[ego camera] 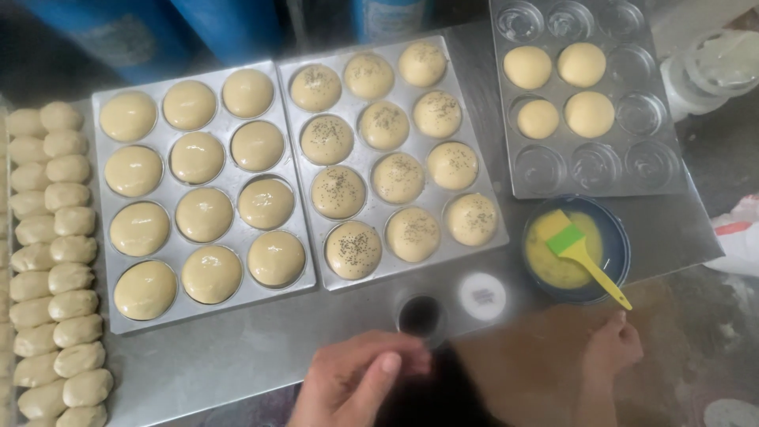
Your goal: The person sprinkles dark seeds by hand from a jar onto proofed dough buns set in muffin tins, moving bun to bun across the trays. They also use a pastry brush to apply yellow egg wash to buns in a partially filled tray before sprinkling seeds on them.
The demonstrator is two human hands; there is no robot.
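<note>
Far left there's a batch of shaped dough pieces [51, 261] packed in rows, then a muffin-style tray of glazed buns [202, 194], plain and shiny. Next to it sits a second tray of seeded buns [391, 158], speckled dark on top.

The left hand [356, 379] has its fingers pinched together right at a small dark jar of seeds [421, 316], near the counter's front edge; can't tell if it's holding a pinch or just reaching. The jar looks light and rigid, easy to tip, so I'd take it around the sides. Its white lid [482, 296] lies just beside it.

The right hand [613, 348] is closed around the tail of a yellow pastry brush [585, 257], its green bristles resting in a blue bowl of beaten egg [575, 249]. Wet and slippery, I'd guess.

Further back, a mostly bare clear tray [589, 95] holds four buns. The counter [237, 356] is brushed metal, with blue barrels [158, 32] behind.
</note>
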